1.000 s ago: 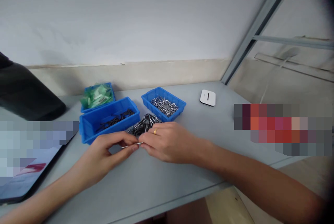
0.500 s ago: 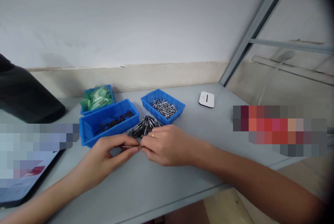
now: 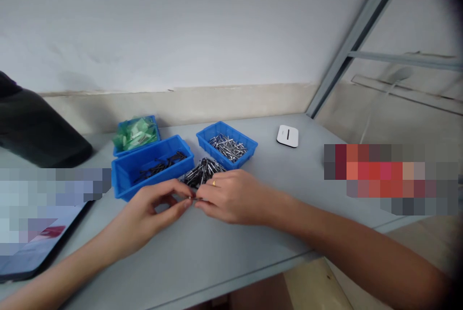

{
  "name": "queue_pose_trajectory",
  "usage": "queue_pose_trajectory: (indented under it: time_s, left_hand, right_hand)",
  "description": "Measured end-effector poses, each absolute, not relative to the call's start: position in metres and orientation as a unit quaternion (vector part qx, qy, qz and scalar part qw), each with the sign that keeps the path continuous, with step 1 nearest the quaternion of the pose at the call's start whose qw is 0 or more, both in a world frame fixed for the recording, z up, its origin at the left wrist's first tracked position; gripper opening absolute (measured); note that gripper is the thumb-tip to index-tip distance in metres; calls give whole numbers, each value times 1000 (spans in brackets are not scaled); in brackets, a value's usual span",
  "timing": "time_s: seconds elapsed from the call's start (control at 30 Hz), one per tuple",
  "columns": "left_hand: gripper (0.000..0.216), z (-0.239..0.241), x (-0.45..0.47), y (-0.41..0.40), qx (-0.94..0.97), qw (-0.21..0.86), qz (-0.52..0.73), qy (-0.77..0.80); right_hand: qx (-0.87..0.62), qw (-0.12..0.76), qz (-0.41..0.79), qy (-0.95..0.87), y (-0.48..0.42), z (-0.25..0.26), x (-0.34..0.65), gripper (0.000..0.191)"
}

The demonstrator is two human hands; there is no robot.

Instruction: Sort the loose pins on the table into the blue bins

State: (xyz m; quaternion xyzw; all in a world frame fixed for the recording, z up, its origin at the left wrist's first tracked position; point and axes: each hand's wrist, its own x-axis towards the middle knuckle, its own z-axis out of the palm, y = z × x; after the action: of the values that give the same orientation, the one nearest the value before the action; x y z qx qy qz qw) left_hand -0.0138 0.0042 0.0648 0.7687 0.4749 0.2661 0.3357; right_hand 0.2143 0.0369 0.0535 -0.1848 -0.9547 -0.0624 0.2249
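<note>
My left hand [image 3: 152,211] and my right hand [image 3: 231,196] meet fingertip to fingertip over the grey table [image 3: 231,257], both pinched on a thin metal pin [image 3: 193,198] of which only a short piece shows. Just behind the fingers lies a loose pile of pins [image 3: 200,172], silver and dark mixed. A large blue bin [image 3: 152,165] holds dark pins. A smaller blue bin [image 3: 227,145] holds silver pins. A ring sits on one right finger.
A third blue bin [image 3: 136,132] at the back holds green packets. A small white device [image 3: 288,136] lies to the right. A black object [image 3: 36,131] and a tablet [image 3: 32,247] sit at the left. A metal frame post [image 3: 347,54] rises at the right.
The pin showed long between my hands a second ago; now my fingertips have closed together and most of it is hidden. Both hands have stayed in place.
</note>
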Motion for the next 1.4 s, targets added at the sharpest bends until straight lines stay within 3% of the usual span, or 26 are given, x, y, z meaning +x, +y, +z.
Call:
queue_pose_trajectory:
  time_s: [0.2, 0.43, 0.73, 0.97, 1.1, 1.4]
  left_hand:
    - [18, 68, -12, 4, 776, 350, 262, 455]
    - [22, 58, -18, 6, 797, 331, 219, 456]
    - [21, 58, -15, 6, 806, 323, 199, 455]
    - [15, 55, -20, 9, 776, 291, 297, 475]
    - [13, 62, -17, 7, 759, 328, 311, 470]
    - [16, 68, -14, 4, 746, 369, 308, 461]
  right_hand:
    - [-153, 293, -77, -941, 36, 54, 215, 17]
    - [-150, 297, -85, -939, 36, 56, 215, 23]
    - [-161, 261, -105, -946, 42, 48, 215, 23]
    - [-200, 214, -74, -953, 40, 50, 213, 26]
    - [-179, 200, -76, -960, 38, 48, 211, 28]
    - [-191, 303, -57, -932, 37, 53, 215, 19]
